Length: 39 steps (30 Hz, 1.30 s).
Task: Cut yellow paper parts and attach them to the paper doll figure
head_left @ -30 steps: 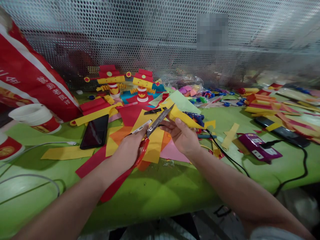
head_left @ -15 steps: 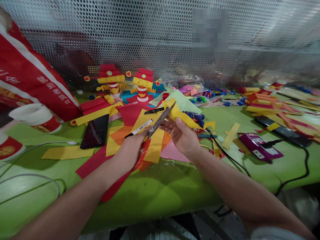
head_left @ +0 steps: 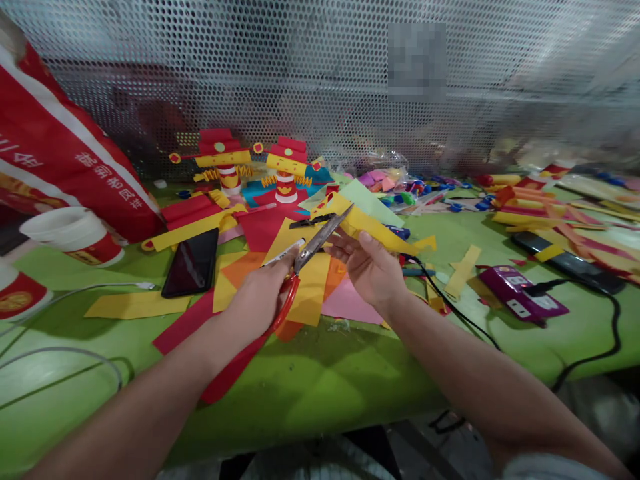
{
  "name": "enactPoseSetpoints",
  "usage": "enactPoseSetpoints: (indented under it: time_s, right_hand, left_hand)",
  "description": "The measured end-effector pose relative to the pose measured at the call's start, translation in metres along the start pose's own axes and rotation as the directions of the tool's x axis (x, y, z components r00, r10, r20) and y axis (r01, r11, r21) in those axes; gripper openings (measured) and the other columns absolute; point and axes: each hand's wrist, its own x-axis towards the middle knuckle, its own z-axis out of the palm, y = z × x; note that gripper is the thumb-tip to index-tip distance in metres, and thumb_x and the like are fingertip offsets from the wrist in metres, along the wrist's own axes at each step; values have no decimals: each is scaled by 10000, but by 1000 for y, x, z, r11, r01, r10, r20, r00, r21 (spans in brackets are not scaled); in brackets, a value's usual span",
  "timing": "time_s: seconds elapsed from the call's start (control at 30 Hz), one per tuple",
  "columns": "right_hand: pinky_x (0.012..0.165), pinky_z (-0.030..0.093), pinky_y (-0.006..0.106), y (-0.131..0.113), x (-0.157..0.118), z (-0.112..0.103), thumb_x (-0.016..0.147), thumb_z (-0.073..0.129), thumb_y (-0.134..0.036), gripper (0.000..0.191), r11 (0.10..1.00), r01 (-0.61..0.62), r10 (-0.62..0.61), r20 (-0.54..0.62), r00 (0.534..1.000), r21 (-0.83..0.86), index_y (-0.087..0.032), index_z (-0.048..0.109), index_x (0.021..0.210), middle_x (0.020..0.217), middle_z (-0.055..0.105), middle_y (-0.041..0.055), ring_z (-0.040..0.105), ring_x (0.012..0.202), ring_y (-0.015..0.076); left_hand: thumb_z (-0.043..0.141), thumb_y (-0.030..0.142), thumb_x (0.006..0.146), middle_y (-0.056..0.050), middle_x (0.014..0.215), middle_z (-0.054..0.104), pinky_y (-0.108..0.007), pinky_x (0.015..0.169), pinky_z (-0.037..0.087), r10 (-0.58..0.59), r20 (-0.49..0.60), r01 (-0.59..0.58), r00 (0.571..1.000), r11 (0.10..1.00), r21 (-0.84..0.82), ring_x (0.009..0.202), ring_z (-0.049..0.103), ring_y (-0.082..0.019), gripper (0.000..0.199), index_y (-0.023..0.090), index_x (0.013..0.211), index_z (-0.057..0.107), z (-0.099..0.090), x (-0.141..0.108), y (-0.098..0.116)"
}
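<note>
My left hand (head_left: 260, 293) is closed round the red handles of a pair of scissors (head_left: 323, 241), whose blades point up and to the right. The blade tips lie against a yellow paper piece (head_left: 373, 225). That paper is pinched between the thumb and fingers of my right hand (head_left: 375, 270). Below both hands lie sheets of yellow, orange, red and pink paper (head_left: 350, 303). A white marker (head_left: 287, 252) rests just behind my left hand, partly covered by it.
Two red and yellow paper figures (head_left: 285, 175) stand at the back. On the left are a black phone (head_left: 191, 263), white cups (head_left: 75, 233) and a red bag (head_left: 75, 147). A purple power strip (head_left: 520, 293) with a black cable lies right.
My right hand has shifted slightly right, and the yellow paper has turned and looks flatter. The scissor blades are a little closer together. My left hand has barely moved.
</note>
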Motion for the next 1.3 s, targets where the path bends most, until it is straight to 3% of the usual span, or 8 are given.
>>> enactPoseSetpoints:
  time_s: [0.2,0.33,0.87,1.3]
  right_hand:
    - [717,530,274,-4,3,0,662,689,-367,117,1000,11,-11,-59,998,-7,-268,688,726,786,737,-47,690,792,156]
    - [710,532,270,-4,4,-2,662,682,-354,115,1000,12,-13,-90,996,-15,-250,680,710,764,739,-27,695,772,157]
    - [640,553,254,-12,9,-5,550,748,-306,148,999,-26,21,-201,979,-24,-203,644,578,595,705,4,700,670,173]
    - [603,557,250,-15,11,-8,563,716,-278,149,995,-39,15,-242,970,-94,-180,604,567,549,679,7,699,637,183]
  left_hand:
    - [352,98,793,-129,1189,608,-417,866,480,-37,50,36,998,999,23,1016,609,-259,580,149,1371,349,-6,1,4]
    - [347,117,810,-145,1127,624,-429,854,480,-44,41,40,998,995,91,966,623,-259,541,139,1350,376,-6,2,2]
    - [375,64,805,-122,1186,584,-373,854,485,-44,48,21,998,916,401,997,610,-227,589,161,1380,288,-13,6,0]
    - [372,60,818,-119,1183,581,-336,828,491,-19,29,1,999,857,515,968,619,-208,601,164,1397,251,-16,5,-2]
